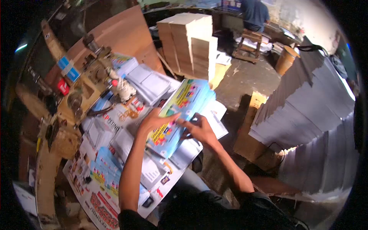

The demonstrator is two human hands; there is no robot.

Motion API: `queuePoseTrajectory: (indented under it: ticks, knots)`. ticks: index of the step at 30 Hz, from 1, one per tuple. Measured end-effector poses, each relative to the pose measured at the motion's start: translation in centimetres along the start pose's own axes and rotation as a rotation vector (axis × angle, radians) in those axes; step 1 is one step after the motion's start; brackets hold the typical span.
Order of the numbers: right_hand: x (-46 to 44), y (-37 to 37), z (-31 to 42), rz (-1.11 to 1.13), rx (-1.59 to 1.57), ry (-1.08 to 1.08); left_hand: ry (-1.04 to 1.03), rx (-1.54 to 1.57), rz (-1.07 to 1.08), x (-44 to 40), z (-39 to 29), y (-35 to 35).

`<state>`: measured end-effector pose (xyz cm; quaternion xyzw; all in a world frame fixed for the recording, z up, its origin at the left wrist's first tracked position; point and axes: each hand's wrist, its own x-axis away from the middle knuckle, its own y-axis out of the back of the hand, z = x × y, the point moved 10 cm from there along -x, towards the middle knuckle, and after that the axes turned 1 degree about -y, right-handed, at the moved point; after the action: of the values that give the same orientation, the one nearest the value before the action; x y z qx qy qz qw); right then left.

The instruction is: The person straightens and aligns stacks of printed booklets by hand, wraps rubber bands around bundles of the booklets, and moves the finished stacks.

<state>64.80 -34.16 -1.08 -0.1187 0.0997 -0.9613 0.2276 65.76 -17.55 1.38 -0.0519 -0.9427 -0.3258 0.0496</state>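
Observation:
A thick stack of printed sheets [184, 101], light blue with yellow and colourful pictures, lies at a slant above the worktable. My left hand [154, 120] grips it at its left side, with one digit stretched across the top sheet; its other fingers are partly hidden. My right hand [200, 129] is at the right edge, fingers bent against the sheets, their tips near those of the left hand. White paper stacks [147, 82] lie behind and beneath the printed stack. More blue printed sheets [105, 165] lie to the left of my left forearm.
A worn machine [74, 101] with metal fittings borders the table on the left. Printed poster paper [103, 203] covers the tabletop. Tall paper stacks [306, 103] stand at right, more bundles [188, 42] behind. A person [255, 15] sits on a wooden stool [248, 46] at the back.

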Motion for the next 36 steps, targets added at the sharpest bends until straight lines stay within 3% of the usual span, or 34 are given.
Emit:
queuePoseTrajectory:
  ticks: [1,3,4,5,6,7,9,10,11,13,17,22,27,31,33,34,36]
  knots:
    - [-0.2,1.1,1.6,-0.083,0.328,0.117,0.060,0.037,0.032,0.1,0.6,-0.5]
    - [1.7,2.8,5.3,-0.127,0.700,0.239,0.104,0.074,0.079,0.4,0.8,-1.5]
    - [2.7,3.7,7.4,-0.332,0.686,0.429,0.105,0.084,0.049,0.9,-0.1,-1.2]
    - [2.9,4.9,7.0,-0.371,0.722,0.331,0.106,0.096,0.018,1.2,-0.7,-1.1]
    - [3.1,6.3,5.1,-0.388,0.576,0.310,0.062,0.090,0.047,0.5,-1.7,-1.3]
    - [2.9,6.7,2.2,-0.377,0.423,0.293,0.143,0.067,0.071,0.8,-0.8,-0.8]
    - [2.2,5.4,-3.7,-0.196,0.248,-0.132,0.211,0.032,0.101,0.5,-0.5,-0.5]
    - [2.9,3.9,-4.2,-0.119,0.052,-0.235,0.301,0.020,0.102,0.5,0.1,-0.3]
    - [2.4,3.0,-5.6,-0.137,-0.060,-0.218,0.399,0.010,0.099,0.9,1.1,-0.1]
    - [2.1,2.0,-4.9,-0.155,-0.055,-0.129,0.384,0.026,0.065,0.1,2.3,0.0]
    - [2.2,0.7,-4.6,-0.170,-0.187,-0.234,0.491,0.288,0.249,-0.3,3.2,-1.4]
    - [3.2,-0.5,-3.9,-0.188,-0.270,-0.212,0.399,0.400,0.309,-2.1,2.6,-2.6]
    - [2.6,-0.7,-4.2,-0.207,-0.266,-0.167,0.421,0.322,0.415,-3.9,6.3,-4.2]
    - [1.4,-1.5,-5.0,-0.196,-0.314,-0.039,0.203,0.170,0.314,-4.7,4.9,-4.4]
    - [1.9,-2.0,-3.4,-0.177,-0.362,-0.015,0.268,0.080,0.225,-1.9,0.9,-2.8]
    - [2.5,-2.0,-2.6,-0.181,-0.319,-0.011,0.040,0.100,0.070,-3.4,1.4,-2.6]
    - [3.1,-1.7,-2.1,-0.174,-0.261,-0.010,0.141,0.009,0.092,0.3,-2.8,-0.7]
